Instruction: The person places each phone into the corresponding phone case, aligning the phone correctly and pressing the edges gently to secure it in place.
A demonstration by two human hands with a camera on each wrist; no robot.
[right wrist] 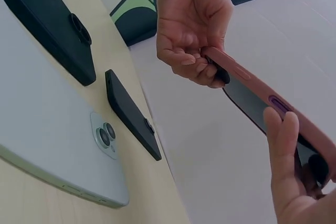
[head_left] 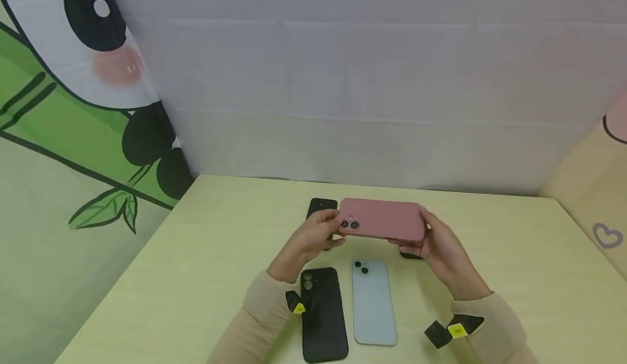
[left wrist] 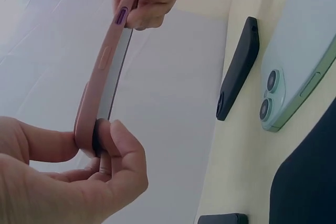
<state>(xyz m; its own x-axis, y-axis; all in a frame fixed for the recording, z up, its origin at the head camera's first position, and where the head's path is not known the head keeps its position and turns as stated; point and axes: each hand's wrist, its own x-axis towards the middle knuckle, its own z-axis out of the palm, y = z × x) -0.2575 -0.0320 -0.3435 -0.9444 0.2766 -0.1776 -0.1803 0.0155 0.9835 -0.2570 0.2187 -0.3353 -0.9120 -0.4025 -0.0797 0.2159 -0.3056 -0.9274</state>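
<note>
Both hands: left hand (head_left: 313, 236) and right hand (head_left: 443, 250) pinch opposite ends of the pink phone (head_left: 384, 220), raised above the table (head_left: 196, 277).
Wrist views: glassy front (right wrist: 243, 97), oval cutout (left wrist: 122, 16) in rim (head view gets back and lenses (head_left: 354, 224)).
Room: table extends left and right; black slab (head_left: 325, 326), pale blue phone (head_left: 374, 304) nearer the person.

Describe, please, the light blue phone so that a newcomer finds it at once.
In the head view, find the yellowish table, then the pink phone held above it. Below that, right of a long black item, lies the light blue phone. Its colour sets it apart from black and pink neighbours.
</note>
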